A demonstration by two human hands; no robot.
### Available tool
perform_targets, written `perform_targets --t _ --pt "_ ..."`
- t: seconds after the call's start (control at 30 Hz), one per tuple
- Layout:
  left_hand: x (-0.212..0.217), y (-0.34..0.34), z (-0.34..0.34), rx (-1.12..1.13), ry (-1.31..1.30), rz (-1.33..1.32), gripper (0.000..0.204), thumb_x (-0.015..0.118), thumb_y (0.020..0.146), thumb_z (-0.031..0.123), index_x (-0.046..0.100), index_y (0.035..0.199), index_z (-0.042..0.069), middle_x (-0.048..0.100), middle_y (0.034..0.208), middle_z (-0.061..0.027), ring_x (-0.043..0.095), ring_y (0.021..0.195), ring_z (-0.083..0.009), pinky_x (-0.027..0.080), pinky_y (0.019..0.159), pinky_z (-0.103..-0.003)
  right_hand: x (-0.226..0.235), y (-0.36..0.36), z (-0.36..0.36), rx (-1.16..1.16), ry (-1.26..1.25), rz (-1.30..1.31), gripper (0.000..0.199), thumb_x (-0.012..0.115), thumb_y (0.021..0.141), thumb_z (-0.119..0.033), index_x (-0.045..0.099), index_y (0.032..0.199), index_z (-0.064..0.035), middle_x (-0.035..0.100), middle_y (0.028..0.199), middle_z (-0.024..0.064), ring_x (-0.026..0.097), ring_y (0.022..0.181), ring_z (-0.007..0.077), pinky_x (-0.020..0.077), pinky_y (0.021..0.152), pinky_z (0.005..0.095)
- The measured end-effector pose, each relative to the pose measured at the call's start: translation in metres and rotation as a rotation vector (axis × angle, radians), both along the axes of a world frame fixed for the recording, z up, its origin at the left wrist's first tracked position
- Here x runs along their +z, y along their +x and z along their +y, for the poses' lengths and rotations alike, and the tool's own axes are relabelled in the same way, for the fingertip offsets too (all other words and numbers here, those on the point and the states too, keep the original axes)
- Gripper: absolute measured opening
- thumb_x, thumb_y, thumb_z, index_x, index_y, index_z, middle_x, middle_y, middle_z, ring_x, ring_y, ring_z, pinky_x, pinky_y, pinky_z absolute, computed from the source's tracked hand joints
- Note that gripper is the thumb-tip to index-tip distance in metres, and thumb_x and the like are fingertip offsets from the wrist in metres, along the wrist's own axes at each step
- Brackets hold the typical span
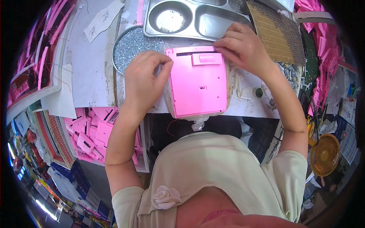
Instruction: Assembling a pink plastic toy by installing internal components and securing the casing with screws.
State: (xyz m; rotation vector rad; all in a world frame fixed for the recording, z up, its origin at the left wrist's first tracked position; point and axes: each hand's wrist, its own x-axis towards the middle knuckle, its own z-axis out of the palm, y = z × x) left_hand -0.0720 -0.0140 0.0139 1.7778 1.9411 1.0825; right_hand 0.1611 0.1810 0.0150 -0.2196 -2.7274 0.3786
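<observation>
Single view, head-worn fisheye, left of a side-by-side pair. It looked steeply down from above the person's chest onto the near edge of a white worktable (91, 72). Close range: the pink panel (197, 81) sat at frame centre, left hand (142, 81) and right hand (243, 47) filling the middle band, forearms entering from below. Picture upright, unmirrored. Straight edges bowed toward the dark circular rim. Periphery took in a steel tray (190, 21) at top and a yellow fan (324, 155) low right. No second view to compare.
</observation>
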Motion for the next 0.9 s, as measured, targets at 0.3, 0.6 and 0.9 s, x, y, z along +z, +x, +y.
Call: perform_targets --t 0.3,0.6,0.9 --pt "0.008 -0.003 0.003 -0.182 0.058 0.468 0.009 0.073 0.079 0.007 0.068 0.087 0.008 0.065 0.087 -0.005 0.064 0.083 -0.0249 0.054 0.067 -0.037 0.039 -0.048 -0.004 0.063 0.043 0.117 0.022 0.077 0.077 -0.005 0.077 0.099 -0.007 0.066 0.086 0.0071 0.061 0.086 0.0267 0.0503 0.075 0.0384" --pt "0.004 -0.001 -0.004 -0.105 0.109 0.299 0.008 0.078 0.082 0.007 0.074 0.088 0.005 0.07 0.088 -0.0066 0.066 0.081 -0.0252 0.053 0.072 -0.036 0.0 -0.184 -0.021 0.331 0.36 -0.203 0.009 0.07 0.077 -0.017 0.078 0.081 -0.0121 0.071 0.092 0.0011 0.06 0.11 0.0225 0.0515 0.084 0.0384" --pt "-0.005 0.028 -0.027 -0.004 0.129 -0.036 0.014 0.071 0.087 0.002 0.057 0.088 0.002 0.057 0.08 -0.0147 0.058 0.078 -0.0346 0.045 0.069 -0.045 -0.003 -0.194 -0.027 0.244 0.201 -0.123 0.009 0.066 0.089 -0.019 0.068 0.09 -0.0104 0.071 0.092 0.0041 0.062 0.107 0.0259 0.0523 0.084 0.044"
